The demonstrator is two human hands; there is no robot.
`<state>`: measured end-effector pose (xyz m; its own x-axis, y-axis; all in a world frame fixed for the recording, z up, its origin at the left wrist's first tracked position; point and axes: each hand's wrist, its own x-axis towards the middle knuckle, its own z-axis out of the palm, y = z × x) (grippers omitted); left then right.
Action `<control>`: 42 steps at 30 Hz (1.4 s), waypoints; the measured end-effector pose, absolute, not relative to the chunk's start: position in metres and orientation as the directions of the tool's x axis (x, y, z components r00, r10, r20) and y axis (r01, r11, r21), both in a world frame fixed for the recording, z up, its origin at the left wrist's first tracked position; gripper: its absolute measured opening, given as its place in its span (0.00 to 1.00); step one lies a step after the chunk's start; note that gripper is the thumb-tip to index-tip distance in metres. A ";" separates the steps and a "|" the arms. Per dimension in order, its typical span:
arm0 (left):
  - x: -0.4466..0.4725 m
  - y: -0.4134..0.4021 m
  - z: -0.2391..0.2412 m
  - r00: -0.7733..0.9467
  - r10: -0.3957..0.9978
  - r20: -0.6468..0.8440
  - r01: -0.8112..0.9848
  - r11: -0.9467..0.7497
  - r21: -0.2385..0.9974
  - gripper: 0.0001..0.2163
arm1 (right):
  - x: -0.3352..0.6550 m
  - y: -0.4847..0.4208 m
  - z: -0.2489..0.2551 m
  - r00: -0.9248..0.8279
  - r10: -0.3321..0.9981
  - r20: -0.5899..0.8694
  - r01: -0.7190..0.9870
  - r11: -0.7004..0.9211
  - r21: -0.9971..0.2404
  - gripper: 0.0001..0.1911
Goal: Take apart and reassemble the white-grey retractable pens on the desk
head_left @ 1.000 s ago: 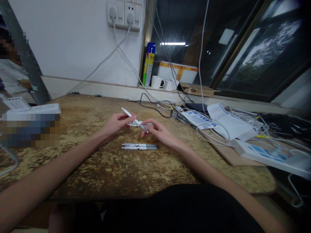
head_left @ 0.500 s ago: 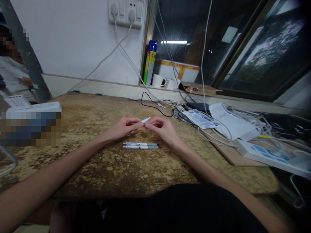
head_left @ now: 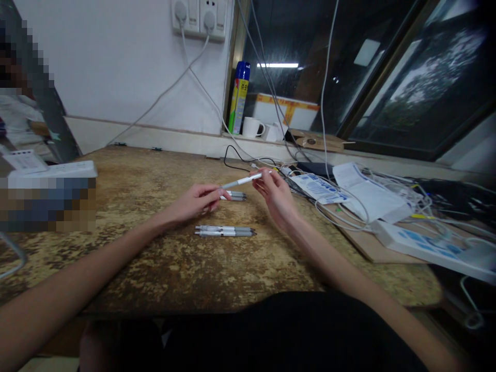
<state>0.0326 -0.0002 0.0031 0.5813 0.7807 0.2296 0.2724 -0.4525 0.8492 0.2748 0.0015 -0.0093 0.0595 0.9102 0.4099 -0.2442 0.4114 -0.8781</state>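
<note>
A grey-and-white pen (head_left: 241,181) is held slantwise above the table, its white end raised to the right. My right hand (head_left: 274,192) pinches that upper end between thumb and fingers. At the lower grey end, my left hand (head_left: 204,198) has its thumb and fingers closed. Just behind the left fingers lie more pens (head_left: 237,196) of the same kind, partly hidden by that hand. Nearer to me, two similar pens (head_left: 225,231) lie side by side, dark tips pointing right.
The worn wooden table (head_left: 163,274) holds a white power strip (head_left: 65,169) at left. On the right are papers (head_left: 364,194), tangled cables and another power strip (head_left: 430,248). A spray can (head_left: 239,98) and a white mug (head_left: 252,127) stand on the sill.
The held pen has turned from foreshortened to lengthwise view. My right hand has moved up and right with its white end, away from my left hand. Pens behind the hands now show.
</note>
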 end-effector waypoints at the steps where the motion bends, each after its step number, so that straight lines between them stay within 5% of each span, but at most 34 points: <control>1: 0.032 0.002 0.003 0.578 0.780 0.238 0.271 -0.459 0.846 0.19 | 0.278 0.003 -0.009 0.079 0.921 0.381 -0.304 0.386 -0.871 0.14; 8: 0.024 0.013 -0.001 0.483 0.834 0.266 0.351 -0.462 0.814 0.19 | 0.291 0.012 -0.004 0.067 0.951 0.303 -0.535 0.291 -0.794 0.06; 15: 0.020 0.012 -0.001 0.442 0.829 0.344 0.479 -0.542 0.691 0.19 | 0.293 0.007 0.006 -0.019 0.967 0.254 -0.651 0.181 -0.737 0.12; 25: 0.022 0.009 -0.001 0.484 0.805 0.343 0.597 -0.590 0.543 0.19 | 0.290 -0.003 0.015 -0.030 0.933 0.360 -0.588 0.274 -0.761 0.08; 42: 0.022 0.010 -0.002 0.506 0.789 0.348 0.611 -0.613 0.501 0.19 | 0.286 -0.008 0.019 -0.018 0.936 0.350 -0.541 0.286 -0.791 0.10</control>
<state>0.0215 0.0102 -0.0021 0.5060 0.7893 0.3478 0.6114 -0.6127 0.5008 0.2859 -0.0077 0.0186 -0.0176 0.9365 0.3503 -0.5409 0.2857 -0.7911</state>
